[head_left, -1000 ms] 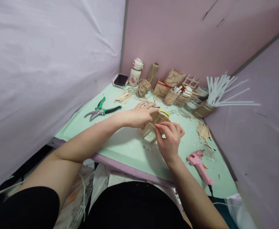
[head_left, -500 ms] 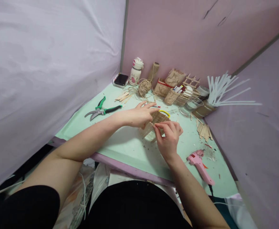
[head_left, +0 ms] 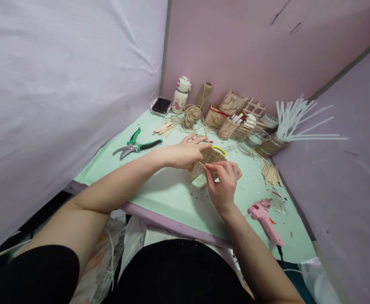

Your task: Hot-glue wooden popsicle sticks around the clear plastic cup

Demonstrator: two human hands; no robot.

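A small holder made of wooden craft sticks lies on its side on the mint-green table, with a clear glass showing at its near end. My left hand grips its far side, fingers curled over it. My right hand is closed in a pinch on one wooden stick at the holder's near side. A yellow-handled tool lies just behind the holder.
Green-handled pliers lie at the left. A pink glue gun rests at the right front. Loose sticks, a twine ball, a bottle, a phone, stick-covered holders and white rods in a jar line the back.
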